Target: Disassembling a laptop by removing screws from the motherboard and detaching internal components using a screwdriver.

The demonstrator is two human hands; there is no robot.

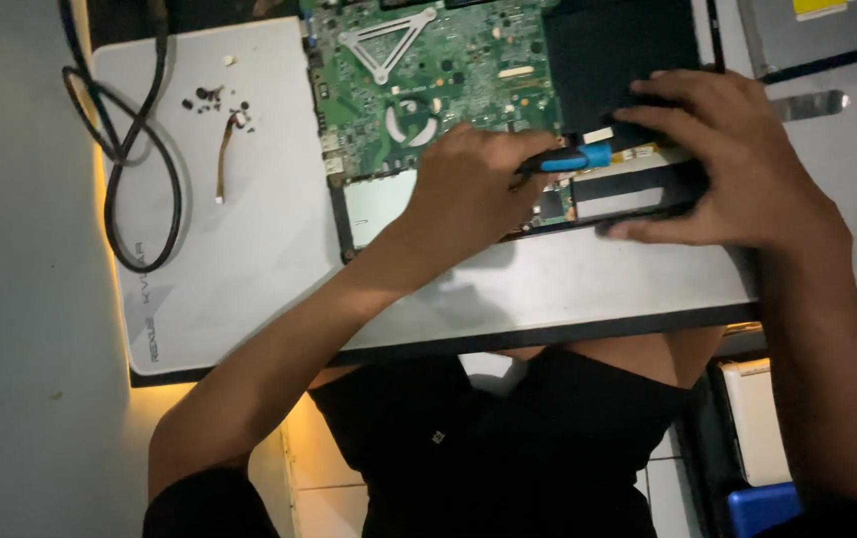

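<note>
Screwdriver work is under way, I judge: the left hand [468, 189] grips a blue-and-black-handled screwdriver [570, 159] over the lower edge of the green circuit board [428, 70] in an opened laptop base. The right hand [737, 164] lies with fingers spread, pressing the black panel [618, 45] just beside it. Loose black screws [214, 98] and a black cable loop [135, 149] lie well apart on the grey mat [249, 259]. Any further turning calls for a steady, upright tip.
</note>
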